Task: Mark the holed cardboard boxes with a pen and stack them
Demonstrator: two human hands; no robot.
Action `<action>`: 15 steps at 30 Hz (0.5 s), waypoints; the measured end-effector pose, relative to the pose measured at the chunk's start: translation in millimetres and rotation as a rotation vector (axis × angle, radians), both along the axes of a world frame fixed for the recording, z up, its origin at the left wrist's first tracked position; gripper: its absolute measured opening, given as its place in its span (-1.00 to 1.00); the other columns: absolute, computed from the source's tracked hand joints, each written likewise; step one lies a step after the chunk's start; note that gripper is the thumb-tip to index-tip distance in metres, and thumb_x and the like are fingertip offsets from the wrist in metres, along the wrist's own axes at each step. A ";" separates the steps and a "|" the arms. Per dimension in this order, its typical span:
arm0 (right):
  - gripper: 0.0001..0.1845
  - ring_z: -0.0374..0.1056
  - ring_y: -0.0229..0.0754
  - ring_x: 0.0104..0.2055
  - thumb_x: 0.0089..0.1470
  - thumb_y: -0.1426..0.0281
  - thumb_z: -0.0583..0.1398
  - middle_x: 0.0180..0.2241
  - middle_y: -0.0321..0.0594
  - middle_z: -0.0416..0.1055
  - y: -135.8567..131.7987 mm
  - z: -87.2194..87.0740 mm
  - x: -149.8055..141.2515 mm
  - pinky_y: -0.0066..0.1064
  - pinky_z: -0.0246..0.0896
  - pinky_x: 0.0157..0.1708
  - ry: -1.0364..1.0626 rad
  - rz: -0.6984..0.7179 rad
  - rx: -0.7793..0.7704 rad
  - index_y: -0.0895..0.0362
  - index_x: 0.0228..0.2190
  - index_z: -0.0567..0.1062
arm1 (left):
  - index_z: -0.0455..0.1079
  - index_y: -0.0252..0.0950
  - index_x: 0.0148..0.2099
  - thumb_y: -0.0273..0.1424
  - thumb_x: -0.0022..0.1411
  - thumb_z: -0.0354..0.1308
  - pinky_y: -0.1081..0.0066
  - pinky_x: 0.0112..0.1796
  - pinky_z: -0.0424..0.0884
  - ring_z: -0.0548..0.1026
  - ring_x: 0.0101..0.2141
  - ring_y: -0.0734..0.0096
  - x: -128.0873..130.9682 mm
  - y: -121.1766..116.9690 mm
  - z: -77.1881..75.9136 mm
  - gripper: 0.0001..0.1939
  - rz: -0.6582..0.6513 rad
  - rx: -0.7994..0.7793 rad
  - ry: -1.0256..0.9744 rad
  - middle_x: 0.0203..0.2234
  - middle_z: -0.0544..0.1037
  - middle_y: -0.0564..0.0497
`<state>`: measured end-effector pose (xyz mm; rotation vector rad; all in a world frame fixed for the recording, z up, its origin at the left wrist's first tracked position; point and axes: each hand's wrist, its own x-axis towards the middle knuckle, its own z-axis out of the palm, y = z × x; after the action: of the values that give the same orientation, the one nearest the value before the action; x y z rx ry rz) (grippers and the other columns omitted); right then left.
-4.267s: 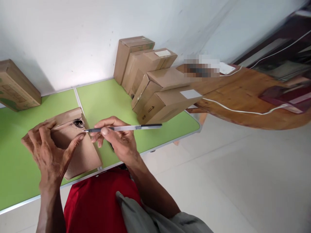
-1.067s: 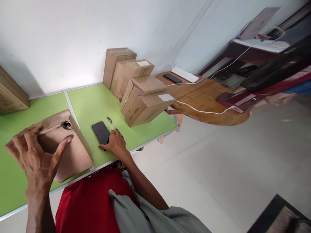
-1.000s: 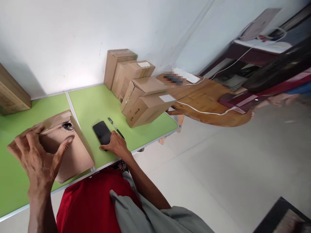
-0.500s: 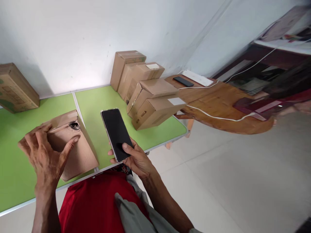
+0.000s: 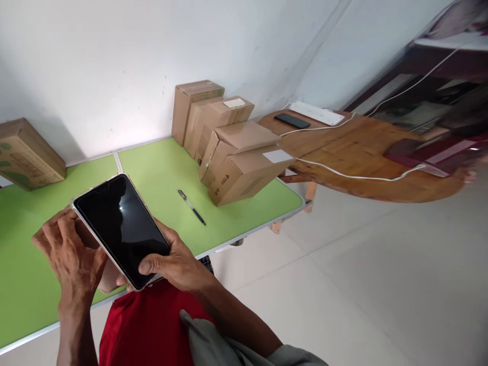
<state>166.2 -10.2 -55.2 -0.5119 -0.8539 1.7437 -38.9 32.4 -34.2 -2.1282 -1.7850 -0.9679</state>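
A smartphone (image 5: 118,218) with a dark, reflective screen and a clear-edged case is held in my right hand (image 5: 179,262), the thumb lying over its lower right corner. It hovers over a cardboard box (image 5: 110,278) and hides most of it. My left hand (image 5: 74,249) grips that box from the left, fingers bent over its side; the thumb tip is hidden behind the phone. To the right of the phone, a pen (image 5: 191,207) lies on the green table (image 5: 160,168).
Several cardboard boxes (image 5: 247,175) stand in a row by the wall. Another box (image 5: 32,152) is at the far left. A wooden table (image 5: 335,157) on the right bears a dark phone (image 5: 292,121), a white flat object (image 5: 316,113) and a white cable (image 5: 343,175). Someone's hand shows at the right edge.
My right hand has brought the smartphone left, over the cardboard box, and closer to the camera. The pen behind it has come into view. My left hand stays on the box.
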 end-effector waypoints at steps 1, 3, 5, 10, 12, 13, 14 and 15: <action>-0.24 0.60 -0.12 -0.21 -0.06 0.18 0.66 -0.20 -0.31 0.60 0.0 -0.2 0.9 -0.30 0.66 -0.25 0.000 0.003 0.000 -0.02 0.14 0.60 | 0.40 -0.26 0.18 0.17 0.42 0.02 -0.49 0.25 0.14 0.42 0.23 -0.59 0.7 0.6 0.3 -0.36 -0.003 -0.003 0.002 0.21 0.54 -0.53; -0.24 0.60 -0.13 -0.20 -0.07 0.20 0.67 -0.19 -0.31 0.61 0.5 -0.7 2.7 -0.30 0.66 -0.21 0.007 0.015 -0.003 -0.01 0.14 0.60 | 0.39 -0.26 0.18 0.19 0.38 0.06 -0.50 0.26 0.14 0.41 0.24 -0.60 1.6 2.2 0.8 -0.34 -0.004 -0.003 0.006 0.20 0.53 -0.53; -0.22 0.62 -0.12 -0.15 -0.08 0.24 0.68 -0.15 -0.30 0.63 1.7 -2.5 4.2 -0.29 0.67 -0.14 0.023 0.017 -0.001 -0.02 0.14 0.60 | 0.39 -0.26 0.20 0.22 0.34 0.11 -0.50 0.26 0.13 0.41 0.23 -0.60 1.6 3.7 1.2 -0.29 -0.016 -0.017 0.024 0.20 0.53 -0.51; -0.26 0.68 -0.06 -0.22 0.05 0.13 0.63 -0.14 -0.26 0.67 4.8 -16.9 8.8 -0.21 0.70 -0.19 0.071 0.025 0.020 -0.04 0.18 0.55 | 0.42 -0.30 0.27 0.31 0.34 0.11 -0.45 0.34 0.10 0.40 0.26 -0.54 2.8 4.6 2.4 -0.17 0.008 -0.027 0.003 0.23 0.52 -0.49; -0.32 0.67 -0.08 -0.20 0.06 0.12 0.62 -0.13 -0.26 0.68 6.4 -25.4 13.7 -0.23 0.68 -0.12 0.037 -0.093 0.027 -0.02 0.13 0.58 | 0.44 -0.30 0.30 0.37 0.33 0.08 -0.42 0.37 0.08 0.39 0.29 -0.50 4.9 3.9 2.7 -0.10 0.032 -0.016 -0.039 0.22 0.53 -0.47; -0.36 0.67 -0.09 -0.17 0.06 0.13 0.63 -0.11 -0.26 0.67 7.6 -29.7 17.0 -0.26 0.67 -0.07 0.005 -0.174 0.023 -0.01 0.09 0.60 | 0.45 -0.30 0.31 0.40 0.32 0.09 -0.41 0.39 0.07 0.39 0.29 -0.49 5.8 3.5 2.7 -0.07 0.036 -0.018 -0.050 0.23 0.53 -0.46; -0.39 0.66 -0.09 -0.14 0.05 0.12 0.63 -0.10 -0.26 0.67 9.1 -34.0 20.8 -0.27 0.65 -0.04 -0.027 -0.247 0.012 0.00 0.06 0.62 | 0.46 -0.31 0.31 0.42 0.30 0.10 -0.40 0.39 0.06 0.38 0.30 -0.49 6.5 3.1 2.7 -0.04 0.041 -0.016 -0.058 0.23 0.54 -0.46; -0.40 0.66 -0.09 -0.15 0.06 0.10 0.62 -0.10 -0.26 0.66 10.9 -38.2 25.0 -0.28 0.64 -0.05 -0.058 -0.296 -0.006 0.00 0.04 0.62 | 0.47 -0.31 0.31 0.43 0.29 0.11 -0.40 0.40 0.06 0.38 0.30 -0.48 7.0 2.9 2.5 -0.03 0.044 -0.012 -0.064 0.23 0.54 -0.45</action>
<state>191.1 0.7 -93.4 -0.6613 -0.7709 1.4670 -31.8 35.3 -31.6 -2.0776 -1.8633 -1.0277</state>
